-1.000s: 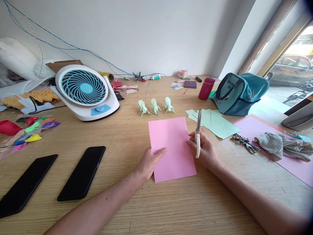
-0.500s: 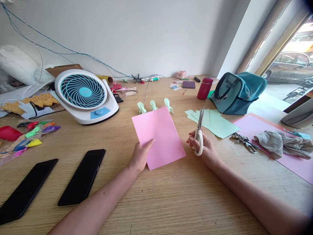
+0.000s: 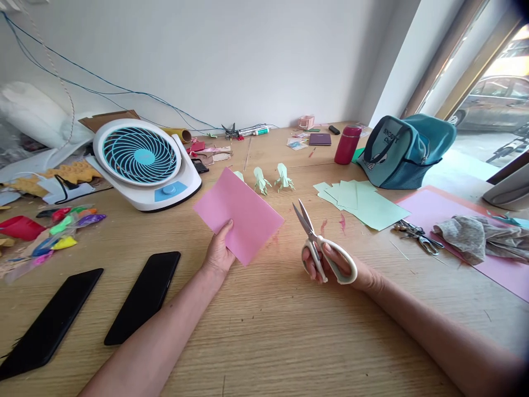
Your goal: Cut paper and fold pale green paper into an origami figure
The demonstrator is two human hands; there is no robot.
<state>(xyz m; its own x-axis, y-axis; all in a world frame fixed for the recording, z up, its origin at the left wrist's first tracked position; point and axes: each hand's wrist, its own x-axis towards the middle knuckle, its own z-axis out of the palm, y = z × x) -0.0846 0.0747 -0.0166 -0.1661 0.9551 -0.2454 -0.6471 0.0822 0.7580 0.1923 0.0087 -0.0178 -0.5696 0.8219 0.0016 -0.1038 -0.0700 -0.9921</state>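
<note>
My left hand (image 3: 220, 248) pinches a sheet of pink paper (image 3: 243, 212) near its lower left edge, thumb on top. The sheet is tilted above the table. To its right, my right hand (image 3: 330, 267) has its fingers through the white handles of a pair of scissors (image 3: 320, 240). The blades are slightly apart and point up and left toward the sheet, without touching it. Behind the pink paper stand folded light-green paper figures (image 3: 283, 176); one is partly covered by the sheet.
Two black phones (image 3: 142, 298) lie at the left, below a white fan (image 3: 144, 160). Green paper sheets (image 3: 378, 212), keys (image 3: 419, 234), a red bottle (image 3: 347, 145), a teal bag (image 3: 407, 151) and a grey cloth (image 3: 467, 237) are at the right.
The pink paper has moved left and turned, uncovering more of the green figures. The scissors have moved down and left, and their blades and handles have spread apart.
</note>
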